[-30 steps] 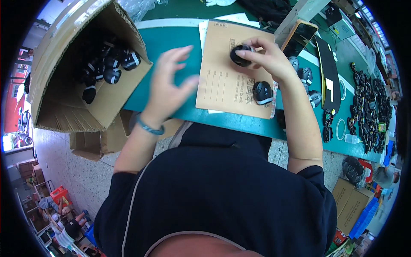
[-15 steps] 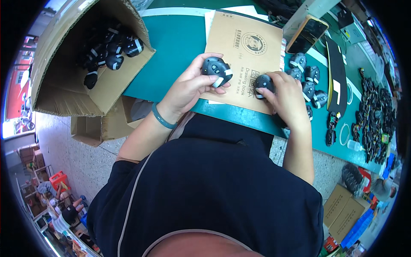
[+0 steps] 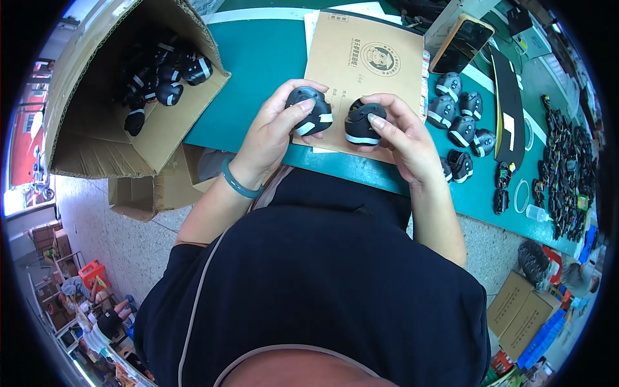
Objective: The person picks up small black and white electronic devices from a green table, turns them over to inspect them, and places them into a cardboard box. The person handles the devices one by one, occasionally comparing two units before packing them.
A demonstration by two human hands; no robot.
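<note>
a rounded black plastic-looking unit with a white band [image 3: 321, 108] is being held in the curled left hand [image 3: 274, 122]; a similar black, white-banded unit [image 3: 358, 122] is being pinched by the partly closed right hand [image 3: 409, 145]. neither is being set down yet, so this pair is seemingly being left unfinished. more units are being kept in a brown cardboard box [image 3: 171, 132] and on the green table [image 3: 258, 58]; which are being counted done cannot be told.
</note>
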